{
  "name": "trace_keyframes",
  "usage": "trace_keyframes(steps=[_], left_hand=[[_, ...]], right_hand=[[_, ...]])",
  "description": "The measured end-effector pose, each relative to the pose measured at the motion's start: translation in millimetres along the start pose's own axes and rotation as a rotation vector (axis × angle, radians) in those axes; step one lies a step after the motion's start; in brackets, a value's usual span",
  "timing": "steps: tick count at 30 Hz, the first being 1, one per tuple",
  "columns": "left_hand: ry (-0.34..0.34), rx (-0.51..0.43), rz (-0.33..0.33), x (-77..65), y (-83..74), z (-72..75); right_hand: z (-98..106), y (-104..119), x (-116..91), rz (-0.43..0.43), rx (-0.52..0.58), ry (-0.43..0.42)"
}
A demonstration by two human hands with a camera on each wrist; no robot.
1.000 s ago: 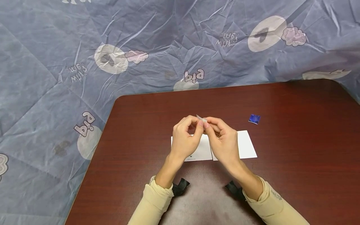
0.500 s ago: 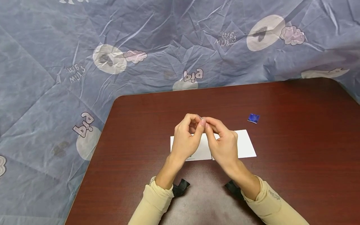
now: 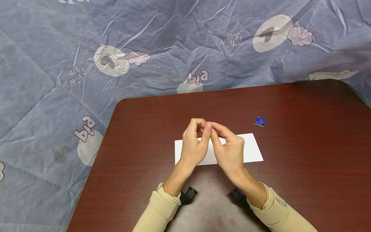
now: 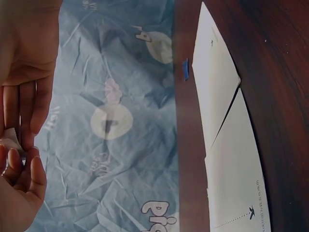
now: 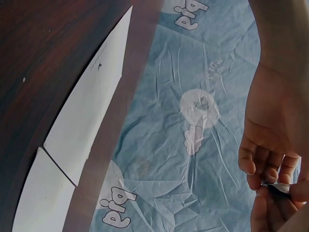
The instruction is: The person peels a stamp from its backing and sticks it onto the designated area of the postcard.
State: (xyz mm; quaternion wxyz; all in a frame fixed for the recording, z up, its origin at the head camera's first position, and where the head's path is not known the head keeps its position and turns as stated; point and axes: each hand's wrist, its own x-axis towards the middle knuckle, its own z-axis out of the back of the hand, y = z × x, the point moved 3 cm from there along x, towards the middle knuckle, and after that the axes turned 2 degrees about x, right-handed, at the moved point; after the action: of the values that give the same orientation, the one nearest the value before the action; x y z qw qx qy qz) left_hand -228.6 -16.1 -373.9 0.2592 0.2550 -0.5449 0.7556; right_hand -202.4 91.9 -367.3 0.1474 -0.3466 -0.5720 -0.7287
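Above the table, my left hand and right hand meet fingertip to fingertip. Both pinch a small thin whitish piece; mostly fingers cover it, and its kind is unclear. In the left wrist view a pale corner of the piece shows between the fingers. From the right wrist it looks like a pale flap with a dark underside. Below the hands lie two white cards, the left card and the right card, side by side with a narrow seam.
A small blue square packet lies on the brown table, beyond the right card. Printed blue cloth hangs behind the table's far edge. Black straps sit at the wrists. The left card bears a small dark mark and dotted line.
The pale piece stood well above the fingertips a second ago; now only a thin edge shows. My left hand has shifted slightly right and turned a little, covering the card's printed mark.
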Motion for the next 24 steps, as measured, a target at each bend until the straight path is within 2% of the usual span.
trace_keyframes(steps=[5,14,24], left_hand=[[-0.012,0.013,0.019,-0.4,0.7,0.0],[0.015,0.014,-0.015,-1.4,0.1,0.1],[-0.019,0.039,-0.028,-2.9,-0.8,0.1]], right_hand=[[-0.8,1.5,-0.3,-0.008,-0.007,-0.002],[-0.9,2.9,-0.1,0.001,0.023,-0.004],[-0.8,3.8,-1.5,0.031,0.006,-0.011]])
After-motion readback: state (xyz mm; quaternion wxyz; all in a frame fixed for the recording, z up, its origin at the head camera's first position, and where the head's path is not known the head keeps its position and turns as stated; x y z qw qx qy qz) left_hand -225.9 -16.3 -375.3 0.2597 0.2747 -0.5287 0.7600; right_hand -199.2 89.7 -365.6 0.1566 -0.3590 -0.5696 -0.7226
